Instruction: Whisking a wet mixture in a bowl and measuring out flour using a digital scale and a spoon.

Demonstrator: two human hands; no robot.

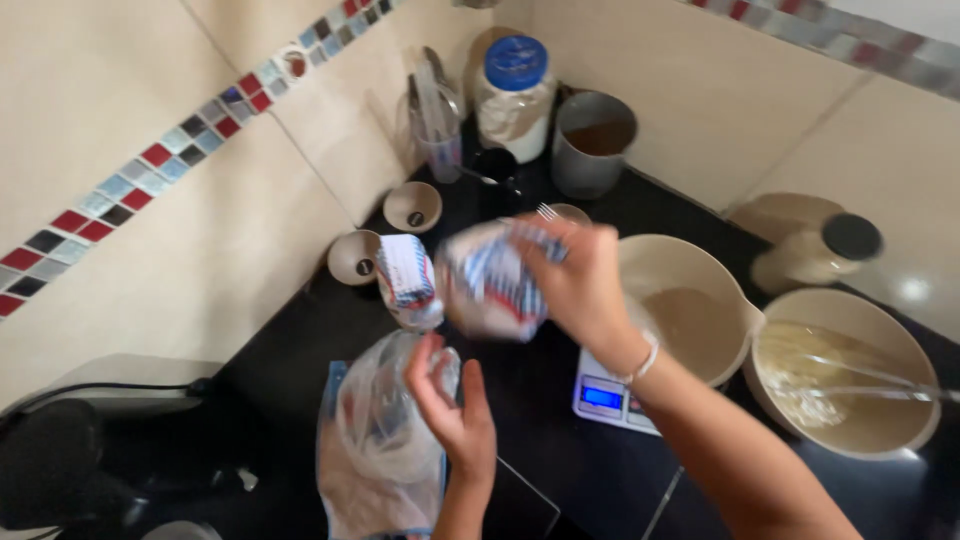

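Head view, right hand (585,285) grip wraps packet (490,280) (blurred), left hand (450,400) loosely curled

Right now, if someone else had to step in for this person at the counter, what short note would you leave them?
Right hand: wrapped around a blurred white, blue and red striped packet, held above the dark counter.
Left hand: open, fingers at the top of a clear plastic bag lying on the counter.
Nearby: a second striped packet stands beside the first. A beige bowl with brownish powder sits on a small digital scale, whose display is lit. A second bowl holds a pale mixture and a utensil.
Done: powder is in the bowl.
Left: the held packet is not set down.
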